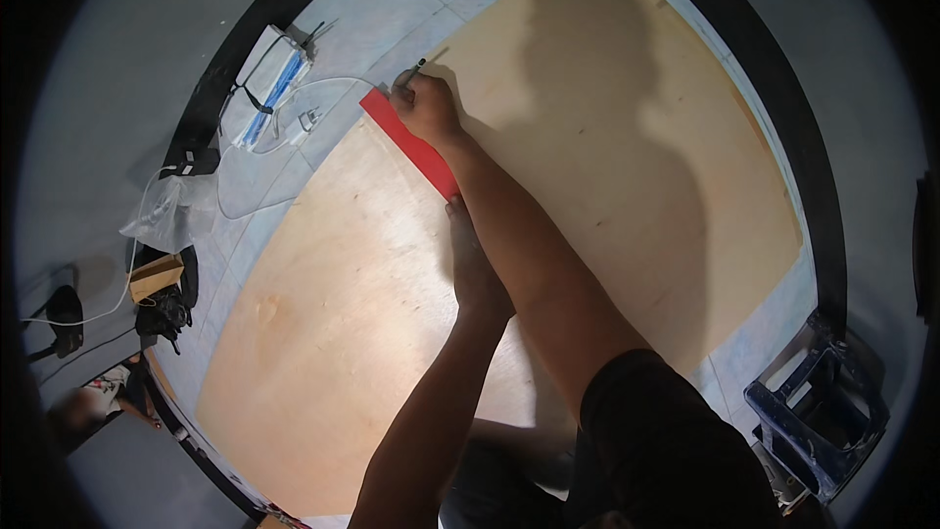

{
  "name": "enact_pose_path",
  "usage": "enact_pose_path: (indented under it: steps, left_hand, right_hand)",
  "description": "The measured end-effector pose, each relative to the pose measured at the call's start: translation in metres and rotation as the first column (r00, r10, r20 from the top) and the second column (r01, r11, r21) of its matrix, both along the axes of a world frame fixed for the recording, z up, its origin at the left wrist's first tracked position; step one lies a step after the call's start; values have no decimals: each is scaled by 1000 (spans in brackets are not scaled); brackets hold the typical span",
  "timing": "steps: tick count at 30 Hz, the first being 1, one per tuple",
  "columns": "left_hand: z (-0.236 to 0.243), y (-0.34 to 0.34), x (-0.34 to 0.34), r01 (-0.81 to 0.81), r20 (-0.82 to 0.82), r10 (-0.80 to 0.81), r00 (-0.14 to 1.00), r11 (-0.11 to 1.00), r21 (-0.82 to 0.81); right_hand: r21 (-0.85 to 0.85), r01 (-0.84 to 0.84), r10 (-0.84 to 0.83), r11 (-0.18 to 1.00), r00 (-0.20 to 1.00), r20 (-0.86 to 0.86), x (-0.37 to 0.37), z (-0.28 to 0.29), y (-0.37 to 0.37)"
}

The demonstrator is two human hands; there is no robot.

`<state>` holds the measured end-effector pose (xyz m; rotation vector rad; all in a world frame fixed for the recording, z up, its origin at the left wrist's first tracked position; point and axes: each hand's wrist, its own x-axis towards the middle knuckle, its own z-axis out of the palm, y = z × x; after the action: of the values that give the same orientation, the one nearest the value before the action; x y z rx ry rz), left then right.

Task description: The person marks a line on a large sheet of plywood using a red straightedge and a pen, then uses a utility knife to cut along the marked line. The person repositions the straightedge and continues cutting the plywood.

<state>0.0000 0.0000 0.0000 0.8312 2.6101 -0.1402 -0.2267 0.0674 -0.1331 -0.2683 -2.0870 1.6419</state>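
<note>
On the plywood sheet (548, 196), right hand (426, 108) grips a pencil (411, 73); left hand (472, 260) presses flat on the red ruler (406, 142).

Pretty dim overall, light coming from behind/above the person, so a big dark head-and-shoulders shadow (607, 137) falls across the plywood sheet (343, 313). Heavy fisheye bend + black vignette at edges, corners soft, no real glare.
</note>
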Motion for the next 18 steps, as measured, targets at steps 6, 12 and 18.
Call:
enact_pose_path:
  steps: [6, 12, 18]
  left_hand:
    - [-30, -14, 9, -365, 364, 162, 917, 707, 606]
    - [-15, -8, 11, -77, 35, 71, 997, 976, 205]
    - [-17, -6, 7, -69, 109, 51, 993, 983, 169]
  right_hand:
    - [22, 63, -61, 998, 995, -83, -6, 6, -6]
    - [-25, 1, -2, 1000, 1000, -23, 4, 6, 4]
    - [-36, -7, 6, 999, 999, -50, -3, 0, 9]
